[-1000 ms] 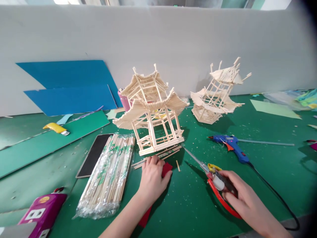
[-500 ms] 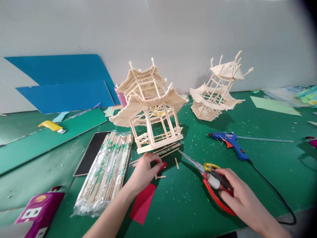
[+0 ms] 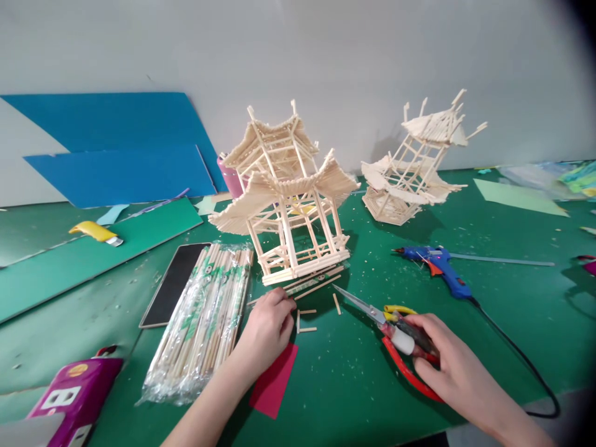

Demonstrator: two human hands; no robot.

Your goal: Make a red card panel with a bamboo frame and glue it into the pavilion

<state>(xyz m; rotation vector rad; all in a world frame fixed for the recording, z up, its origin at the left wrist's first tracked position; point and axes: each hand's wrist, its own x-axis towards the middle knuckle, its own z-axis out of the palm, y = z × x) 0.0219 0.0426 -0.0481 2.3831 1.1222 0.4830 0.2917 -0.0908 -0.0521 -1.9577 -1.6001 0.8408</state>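
Note:
My left hand (image 3: 265, 329) rests on the green table, fingers curled on the ends of loose bamboo sticks (image 3: 316, 284) lying just in front of the two-tier stick pavilion (image 3: 288, 205). Short cut stick pieces (image 3: 305, 321) lie right beside its fingertips, and a red paper slip (image 3: 274, 388) shows under the wrist. My right hand (image 3: 454, 366) grips red-handled scissors (image 3: 382, 320), blades pointing left toward the pavilion and lying low over the table.
A wrapped bundle of bamboo sticks (image 3: 200, 323) and a dark phone (image 3: 174, 282) lie left. A blue glue gun (image 3: 437, 267) with its cord lies right. A second, tilted stick pavilion (image 3: 414, 167), blue card sheets (image 3: 116, 149), a yellow knife (image 3: 95, 233) and a purple box (image 3: 74, 397) surround.
My left hand lifted off the red paper and drew back to the loose sticks, uncovering short cut pieces. The right hand with the scissors barely moved.

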